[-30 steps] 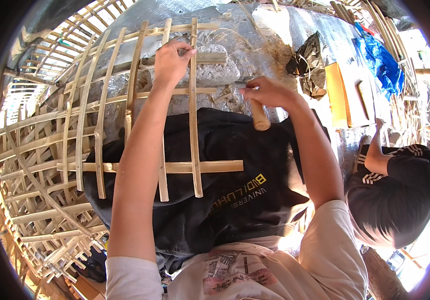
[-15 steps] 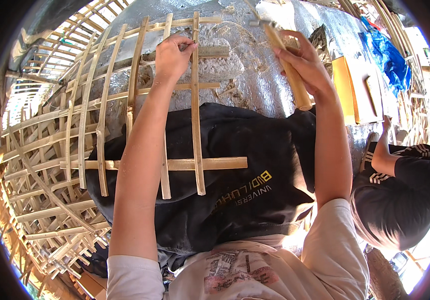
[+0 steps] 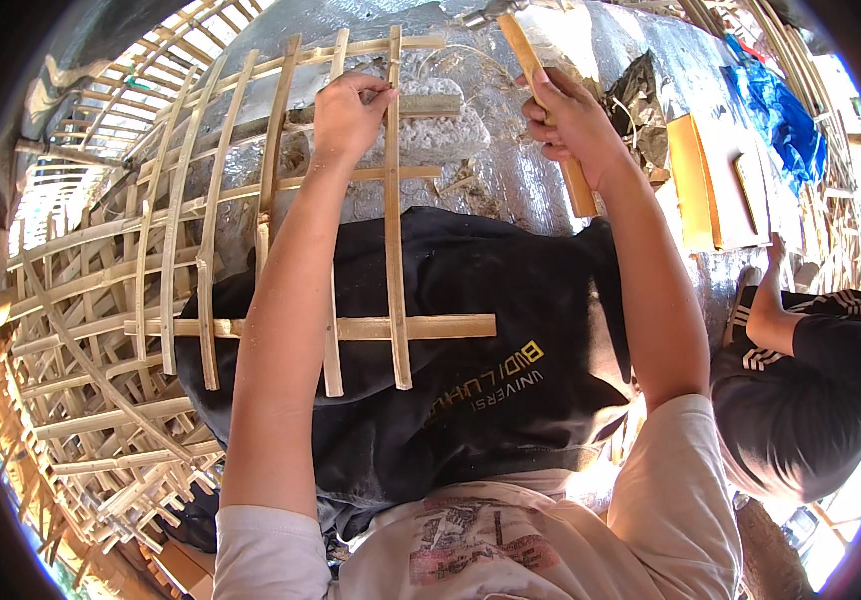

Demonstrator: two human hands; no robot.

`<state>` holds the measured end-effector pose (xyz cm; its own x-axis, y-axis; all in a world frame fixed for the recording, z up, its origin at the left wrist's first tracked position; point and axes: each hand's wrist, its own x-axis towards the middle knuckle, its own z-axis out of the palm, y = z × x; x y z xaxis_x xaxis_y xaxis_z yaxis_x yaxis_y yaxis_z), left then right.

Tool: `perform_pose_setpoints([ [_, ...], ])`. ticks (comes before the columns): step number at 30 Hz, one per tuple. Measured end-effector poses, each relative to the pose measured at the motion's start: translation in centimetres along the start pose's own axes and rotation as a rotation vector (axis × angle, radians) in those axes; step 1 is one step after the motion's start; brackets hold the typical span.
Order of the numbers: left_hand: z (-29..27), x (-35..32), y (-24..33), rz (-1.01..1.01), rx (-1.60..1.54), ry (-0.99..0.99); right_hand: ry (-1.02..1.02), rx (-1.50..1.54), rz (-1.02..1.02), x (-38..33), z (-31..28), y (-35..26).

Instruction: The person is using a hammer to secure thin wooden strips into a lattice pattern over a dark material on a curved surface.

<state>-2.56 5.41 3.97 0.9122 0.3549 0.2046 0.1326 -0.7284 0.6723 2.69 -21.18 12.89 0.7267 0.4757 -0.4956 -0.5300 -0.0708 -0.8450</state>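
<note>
My right hand (image 3: 583, 125) is wrapped round the wooden handle of a hammer (image 3: 521, 48), raised with its metal head at the far edge of the view. My left hand (image 3: 346, 115) pinches finger and thumb together against an upright strip of the bamboo lattice (image 3: 397, 240), where a crosspiece passes beneath. Whatever sits between those fingertips is too small to make out. Under that crossing, a wooden bar (image 3: 433, 106) lies on a rough pale block (image 3: 466, 142). The lattice's near part rests over black cloth (image 3: 511, 270) across my lap.
More bamboo lattices (image 3: 101, 410) are piled on the left. Silvery sheeting (image 3: 551, 200) covers the ground ahead. To the right are crumpled dark plastic (image 3: 636, 95), a yellow-orange and pale box (image 3: 696, 190), a blue plastic sheet (image 3: 776, 115) and another person (image 3: 801, 390) in dark clothes.
My right hand has swung the hammer left, its head now farther away and the handle more upright. The left hand stays pinched at the same crossing.
</note>
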Motion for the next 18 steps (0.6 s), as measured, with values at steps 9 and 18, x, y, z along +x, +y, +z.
perform_pose_setpoints([
  [9,0.2,0.0,0.3,-0.074,0.023,-0.026,0.108,-1.095,-0.624,0.8,3.5,3.1],
  [18,0.1,0.1,0.3,-0.085,-0.050,-0.045,0.230,-1.180,-0.710,0.2,4.6,2.4],
])
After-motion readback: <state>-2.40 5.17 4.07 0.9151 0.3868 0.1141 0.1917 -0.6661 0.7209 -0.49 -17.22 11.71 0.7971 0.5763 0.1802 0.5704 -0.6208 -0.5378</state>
